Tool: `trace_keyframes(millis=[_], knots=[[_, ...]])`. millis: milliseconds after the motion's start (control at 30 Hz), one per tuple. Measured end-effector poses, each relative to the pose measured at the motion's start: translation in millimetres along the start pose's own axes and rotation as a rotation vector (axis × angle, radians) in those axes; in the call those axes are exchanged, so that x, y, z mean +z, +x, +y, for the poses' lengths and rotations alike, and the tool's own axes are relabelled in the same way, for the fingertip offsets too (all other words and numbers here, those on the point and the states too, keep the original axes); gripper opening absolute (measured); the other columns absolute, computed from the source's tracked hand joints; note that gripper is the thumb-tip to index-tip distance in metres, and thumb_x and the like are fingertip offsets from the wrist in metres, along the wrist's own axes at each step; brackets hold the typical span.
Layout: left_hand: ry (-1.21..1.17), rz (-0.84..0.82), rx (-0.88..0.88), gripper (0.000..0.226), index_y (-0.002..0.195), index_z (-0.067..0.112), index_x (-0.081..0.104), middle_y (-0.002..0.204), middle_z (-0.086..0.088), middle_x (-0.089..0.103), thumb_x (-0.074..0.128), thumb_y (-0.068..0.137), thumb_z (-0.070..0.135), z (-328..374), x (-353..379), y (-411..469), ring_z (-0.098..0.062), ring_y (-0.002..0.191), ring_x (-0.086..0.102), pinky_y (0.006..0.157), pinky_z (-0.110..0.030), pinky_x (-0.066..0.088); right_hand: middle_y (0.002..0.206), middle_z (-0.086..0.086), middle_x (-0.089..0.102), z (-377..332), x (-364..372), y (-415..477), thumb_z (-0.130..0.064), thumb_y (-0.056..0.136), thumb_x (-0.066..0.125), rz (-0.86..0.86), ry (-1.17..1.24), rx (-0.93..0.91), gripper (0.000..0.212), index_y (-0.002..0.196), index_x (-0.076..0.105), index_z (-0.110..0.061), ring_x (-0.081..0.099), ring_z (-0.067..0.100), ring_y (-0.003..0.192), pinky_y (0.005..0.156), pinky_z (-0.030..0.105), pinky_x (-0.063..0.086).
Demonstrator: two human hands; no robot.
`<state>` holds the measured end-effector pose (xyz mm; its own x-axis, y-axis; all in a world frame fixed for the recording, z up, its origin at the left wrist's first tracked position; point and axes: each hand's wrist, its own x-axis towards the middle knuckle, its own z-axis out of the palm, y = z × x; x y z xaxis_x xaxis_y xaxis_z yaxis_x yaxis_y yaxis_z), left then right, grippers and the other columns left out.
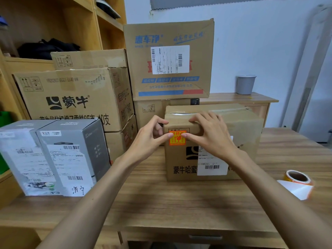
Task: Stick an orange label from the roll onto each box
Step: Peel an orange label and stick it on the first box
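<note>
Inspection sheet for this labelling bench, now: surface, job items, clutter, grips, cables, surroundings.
Surface: wooden table, boxes and roll on it.
Job's things: orange label on the front box, front face, upper left; label roll at the table's right, backing strip trailing; grey boxes and stacked cartons show no orange label.
Clutter: grey cup on the cabinet behind.
Grips: left hand and right hand, thumbs press the orange label, fingers hooked at the front box's top edge.
Cables: nothing seen.
Surroundings: wooden shelves at left, white wall behind.
</note>
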<state>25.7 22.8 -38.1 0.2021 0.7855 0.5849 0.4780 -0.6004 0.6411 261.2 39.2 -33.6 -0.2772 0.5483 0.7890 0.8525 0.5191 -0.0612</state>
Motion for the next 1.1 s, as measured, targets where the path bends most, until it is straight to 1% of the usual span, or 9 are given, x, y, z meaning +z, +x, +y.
trace_keyframes(millis=[133,233,333,467,567,667,767,967,1100], knots=[[0.056,-0.007,0.052,0.024,0.113,0.029,0.057,0.086,-0.001,0.058,0.071,0.094,0.035,3.4,-0.4,1.1,-0.019,0.083,0.056,0.073,-0.045,0.053,0.105,-0.009,0.061,3.9,-1.1,-0.1,-0.072,0.082,0.049,0.018,0.041,-0.002,0.054,0.104,0.06,-0.025,0.047,0.012,0.097,0.088,0.034,0.035],[0.091,-0.008,0.078,0.03,0.115,0.031,0.055,0.086,0.002,0.058,0.072,0.092,0.039,3.1,2.8,0.4,-0.011,0.082,0.057,0.075,-0.041,0.052,0.107,-0.011,0.06,9.1,-3.0,-0.2,-0.075,0.08,0.048,-0.006,0.061,-0.003,0.057,0.106,0.059,-0.026,0.047,0.013,0.099,0.089,0.033,0.035],[0.139,-0.013,0.09,0.042,0.121,0.032,0.05,0.088,0.004,0.056,0.075,0.089,0.042,-0.3,6.3,-2.7,-0.014,0.084,0.059,0.078,-0.046,0.053,0.112,-0.009,0.059,11.3,-4.8,-2.9,-0.08,0.076,0.047,-0.05,-0.017,-0.057,0.065,0.112,0.055,-0.025,0.047,0.015,0.102,0.092,0.034,0.035],[0.114,0.009,0.109,0.039,0.119,0.03,0.05,0.087,0.004,0.055,0.076,0.089,0.036,0.5,10.1,-2.8,-0.019,0.08,0.057,0.076,-0.051,0.052,0.116,-0.004,0.059,11.1,-1.8,-6.5,-0.075,0.077,0.051,-0.054,-0.104,-0.109,0.068,0.118,0.054,-0.021,0.047,0.016,0.106,0.094,0.032,0.029],[0.131,0.004,0.117,0.041,0.119,0.029,0.049,0.088,0.004,0.055,0.076,0.089,0.037,-0.5,9.9,-3.0,-0.018,0.083,0.058,0.079,-0.05,0.051,0.116,-0.004,0.059,10.5,-0.7,-7.5,-0.074,0.078,0.051,-0.049,-0.114,-0.111,0.069,0.119,0.054,-0.019,0.048,0.018,0.107,0.095,0.033,0.03],[0.188,-0.009,0.096,0.054,0.122,0.031,0.042,0.091,0.006,0.054,0.079,0.084,0.044,-1.6,11.6,-5.6,-0.013,0.086,0.06,0.076,-0.045,0.054,0.119,-0.003,0.059,8.1,-0.5,-9.5,-0.08,0.075,0.048,-0.044,-0.141,-0.114,0.078,0.121,0.053,-0.018,0.05,0.018,0.11,0.098,0.036,0.034],[0.254,0.006,0.088,0.062,0.122,0.033,0.037,0.093,0.006,0.052,0.08,0.081,0.048,-2.9,15.3,-5.9,-0.007,0.086,0.059,0.071,-0.037,0.055,0.119,-0.002,0.059,5.0,0.4,-10.6,-0.081,0.073,0.05,-0.038,-0.175,-0.102,0.08,0.121,0.052,-0.018,0.05,0.02,0.113,0.099,0.039,0.036],[0.31,0.023,0.097,0.063,0.123,0.031,0.034,0.093,0.006,0.05,0.079,0.081,0.049,-3.6,18.7,-4.4,-0.006,0.084,0.058,0.067,-0.03,0.052,0.117,0.003,0.06,0.3,4.3,-10.6,-0.075,0.072,0.058,0.003,-0.185,-0.084,0.076,0.118,0.054,-0.014,0.053,0.024,0.11,0.095,0.041,0.039],[0.309,-0.023,0.115,0.062,0.124,0.031,0.036,0.092,0.008,0.051,0.078,0.082,0.048,-5.2,13.0,-5.8,-0.008,0.082,0.057,0.067,-0.027,0.05,0.123,0.002,0.059,5.2,3.2,-13.9,-0.075,0.074,0.057,-0.012,-0.181,-0.112,0.078,0.123,0.053,-0.014,0.052,0.021,0.113,0.1,0.04,0.038]])
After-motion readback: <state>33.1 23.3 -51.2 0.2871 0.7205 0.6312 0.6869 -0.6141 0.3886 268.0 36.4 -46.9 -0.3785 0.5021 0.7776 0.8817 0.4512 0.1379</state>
